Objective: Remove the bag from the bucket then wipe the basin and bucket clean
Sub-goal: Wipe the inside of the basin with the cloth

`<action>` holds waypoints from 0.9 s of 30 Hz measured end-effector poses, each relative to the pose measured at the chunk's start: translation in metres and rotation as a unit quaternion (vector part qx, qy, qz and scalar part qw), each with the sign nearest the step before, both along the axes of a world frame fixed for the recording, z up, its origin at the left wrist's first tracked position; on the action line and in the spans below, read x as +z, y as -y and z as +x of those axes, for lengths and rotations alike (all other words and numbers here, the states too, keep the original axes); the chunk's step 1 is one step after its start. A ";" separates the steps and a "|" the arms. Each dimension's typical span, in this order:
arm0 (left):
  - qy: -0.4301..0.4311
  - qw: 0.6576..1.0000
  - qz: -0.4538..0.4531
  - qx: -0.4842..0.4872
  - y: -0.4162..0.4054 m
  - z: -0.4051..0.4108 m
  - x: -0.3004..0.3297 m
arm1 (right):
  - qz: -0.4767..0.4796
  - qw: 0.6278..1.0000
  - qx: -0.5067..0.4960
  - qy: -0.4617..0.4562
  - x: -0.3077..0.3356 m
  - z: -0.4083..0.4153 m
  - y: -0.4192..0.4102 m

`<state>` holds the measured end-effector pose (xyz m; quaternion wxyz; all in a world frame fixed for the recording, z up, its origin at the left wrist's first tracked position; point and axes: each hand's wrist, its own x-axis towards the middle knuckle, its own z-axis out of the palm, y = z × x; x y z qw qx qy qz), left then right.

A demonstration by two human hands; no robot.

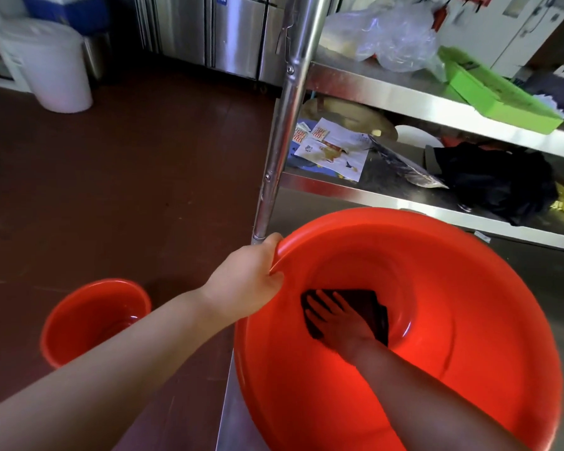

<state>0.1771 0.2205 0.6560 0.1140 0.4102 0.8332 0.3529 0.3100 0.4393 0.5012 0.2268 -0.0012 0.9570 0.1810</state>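
A large red basin (469,288) rests on a steel table at the lower right. My left hand (251,275) grips its near-left rim. Inside the basin, my right hand (336,320) lies flat with spread fingers on a dark cloth (372,307), pressing it against the basin's bottom. A smaller red bucket (92,317) stands on the floor at the lower left, partly behind my left forearm. No bag shows in the bucket.
A steel upright post (284,125) rises just behind the basin's left rim. Steel shelves (404,99) to the right hold a clear plastic bag (394,40), a green box (495,89), papers and dark cloth. A white bin (52,63) stands on the brown floor.
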 end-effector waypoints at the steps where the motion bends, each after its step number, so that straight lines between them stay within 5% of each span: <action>1: -0.003 1.000 -0.003 -0.002 -0.003 0.001 0.001 | -0.001 1.000 -0.002 -0.004 0.005 -0.005 -0.005; 8: -0.019 0.999 -0.034 -0.008 -0.018 0.003 0.010 | 0.044 0.980 -0.160 -0.106 0.042 -0.029 -0.040; 18: -0.002 1.000 -0.023 0.021 -0.019 0.003 0.010 | -0.017 0.875 -0.415 -0.249 0.027 0.029 -0.043; 24: -0.006 0.999 0.022 0.031 -0.026 0.005 0.009 | -0.067 0.799 -0.588 -0.112 -0.015 0.020 0.002; 27: -0.010 0.999 0.032 0.031 -0.026 0.007 0.008 | -0.134 0.734 -0.654 -0.126 -0.024 0.006 0.023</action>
